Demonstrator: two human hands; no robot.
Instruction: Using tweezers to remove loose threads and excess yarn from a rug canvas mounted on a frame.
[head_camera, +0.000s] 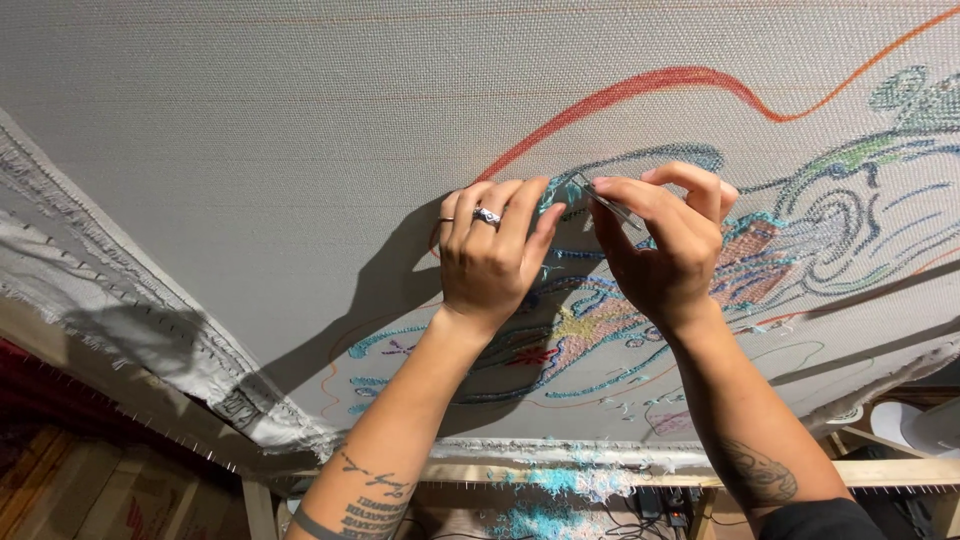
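A large grey woven cloth (300, 130) is stretched on a wooden frame (880, 472); it bears coloured outlines and patches of teal, pink and yellow tufted yarn (590, 330). My left hand (490, 255), with rings on two fingers, presses its fingertips against the cloth. My right hand (665, 240) pinches a thin metal tool (605, 203), whose tip touches the cloth at a teal line right beside my left fingertips.
Loose teal yarn scraps (560, 485) lie along the frame's lower bar and below it. The cloth's frayed edge (120, 300) wraps over the left side of the frame. Cables (650, 510) hang beneath. A white object (920, 420) sits at lower right.
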